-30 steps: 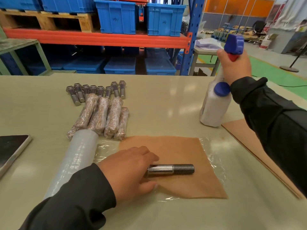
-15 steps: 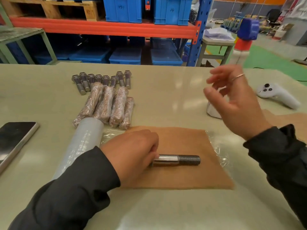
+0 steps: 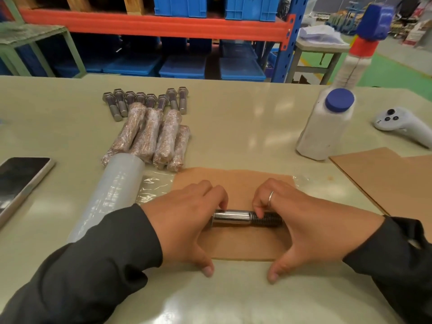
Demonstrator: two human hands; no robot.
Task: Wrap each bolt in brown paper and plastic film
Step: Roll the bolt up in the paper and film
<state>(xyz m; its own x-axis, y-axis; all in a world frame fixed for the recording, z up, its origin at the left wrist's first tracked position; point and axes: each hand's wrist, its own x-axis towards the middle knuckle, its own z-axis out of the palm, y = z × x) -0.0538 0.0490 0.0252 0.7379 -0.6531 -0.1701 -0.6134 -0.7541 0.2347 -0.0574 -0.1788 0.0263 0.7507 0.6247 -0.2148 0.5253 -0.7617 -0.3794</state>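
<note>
- A bolt (image 3: 236, 217) lies on brown paper (image 3: 236, 183) over film (image 3: 154, 187), lower centre.
- Your left hand (image 3: 184, 220) and right hand (image 3: 301, 220) curl fingers onto its ends.
- Wrapped bolts (image 3: 152, 136) lie upper left.

Shiny silver bolt (image 3: 236, 218) with dark thread, brown paper (image 3: 236, 183), pale green counter (image 3: 233, 127), white bottle (image 3: 322, 134) with blue cap, black sleeves (image 3: 98, 272), blue bins (image 3: 180, 5), orange shelf beam (image 3: 152, 24)

Lower centre of the frame — left hand (image 3: 184, 220) and right hand (image 3: 301, 220) hold a bolt (image 3: 236, 218) lying on brown paper (image 3: 236, 181), thumbs on the table (image 3: 233, 108).
</note>
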